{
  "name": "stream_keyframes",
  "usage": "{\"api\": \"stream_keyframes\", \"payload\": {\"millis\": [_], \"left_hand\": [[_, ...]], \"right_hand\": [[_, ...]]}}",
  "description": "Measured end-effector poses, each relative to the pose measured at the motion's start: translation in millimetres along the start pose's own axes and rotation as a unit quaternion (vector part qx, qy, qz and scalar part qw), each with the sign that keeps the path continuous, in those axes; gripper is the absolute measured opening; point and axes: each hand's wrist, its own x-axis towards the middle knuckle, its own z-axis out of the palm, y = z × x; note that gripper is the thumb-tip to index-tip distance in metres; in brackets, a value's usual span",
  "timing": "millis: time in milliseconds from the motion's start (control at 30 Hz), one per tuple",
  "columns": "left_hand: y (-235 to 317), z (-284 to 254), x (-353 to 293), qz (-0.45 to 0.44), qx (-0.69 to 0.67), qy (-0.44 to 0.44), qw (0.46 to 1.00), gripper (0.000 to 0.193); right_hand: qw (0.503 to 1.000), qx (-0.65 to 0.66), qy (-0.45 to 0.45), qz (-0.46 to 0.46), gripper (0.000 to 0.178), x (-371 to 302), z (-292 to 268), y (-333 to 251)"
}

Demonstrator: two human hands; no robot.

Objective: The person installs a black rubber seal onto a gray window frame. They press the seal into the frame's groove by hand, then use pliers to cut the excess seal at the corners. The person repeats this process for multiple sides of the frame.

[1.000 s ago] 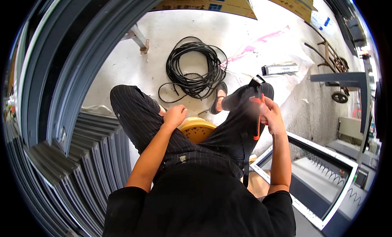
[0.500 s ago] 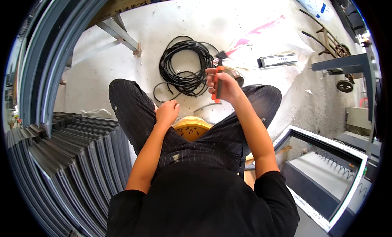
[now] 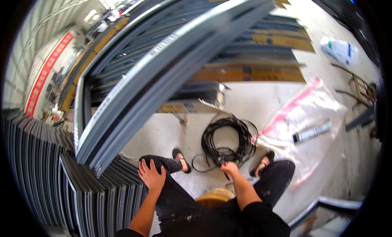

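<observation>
Head view. A coil of black cable point(image 3: 226, 141) is seen lying on the pale concrete floor point(image 3: 163, 133), just ahead of the person's knees and between the two sandalled feet. It is judged to be limp and floppy rather than stiff — the loops are loose and uneven, with one strand trailing out on the coil's near-left side — and fairly light for its bulk. Lifted by a single strand, it would likely spill open and tangle; a hold through the bundled loops on the near rim of the coil is judged the surer place.

The right hand point(image 3: 228, 168) is reached down to the near edge of the coil and is closed around a small tool with a reddish handle point(image 3: 226, 174), whose dark tip meets the cable there. Whether the cable itself is pinched cannot be told, since the spot is small and partly hidden by the fingers.

The left hand point(image 3: 151, 175) is laid flat on the left knee point(image 3: 163, 162), left of the coil — fingers spread, nothing held.

To the right of the coil a clear plastic sheet with pink edging point(image 3: 304, 114) is spread on the floor, and a grey tube point(image 3: 312, 131) lies on it. Behind the coil and to its left, grey metal frame profiles point(image 3: 163, 73) are stacked.
</observation>
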Motion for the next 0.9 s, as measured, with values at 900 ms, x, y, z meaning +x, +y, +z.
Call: {"api": "stream_keyframes", "payload": {"millis": [900], "left_hand": [[7.0, -13.6, 4.8, -0.036, 0.038, -0.023, 0.998, 0.045]], "right_hand": [[0.983, -0.172, -0.032, -0.052, 0.045, 37.8, 32.3, -44.5]]}}
